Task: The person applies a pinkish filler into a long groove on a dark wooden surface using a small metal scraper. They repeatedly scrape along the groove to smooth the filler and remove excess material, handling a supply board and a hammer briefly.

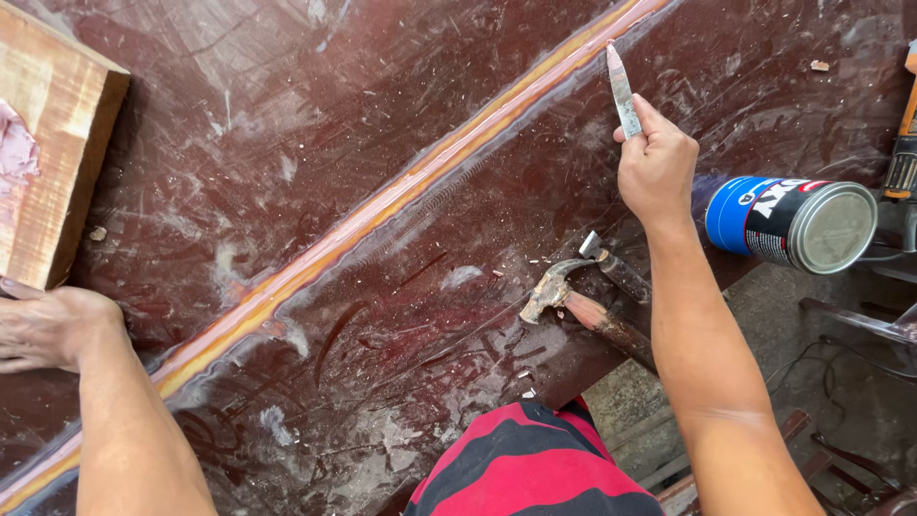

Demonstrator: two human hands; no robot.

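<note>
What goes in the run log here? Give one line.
right hand: holds putty knife near glue seam | left hand: flat on board by wood block | hammer, can: idle

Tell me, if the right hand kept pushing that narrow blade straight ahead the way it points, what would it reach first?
The right hand holds a narrow blade pointing up and slightly left. Its tip sits just short of the orange glossy seam running across the dark red board, so it would likely meet that seam first, though height above the board is unclear.

Head cam, steep down, close.
</note>
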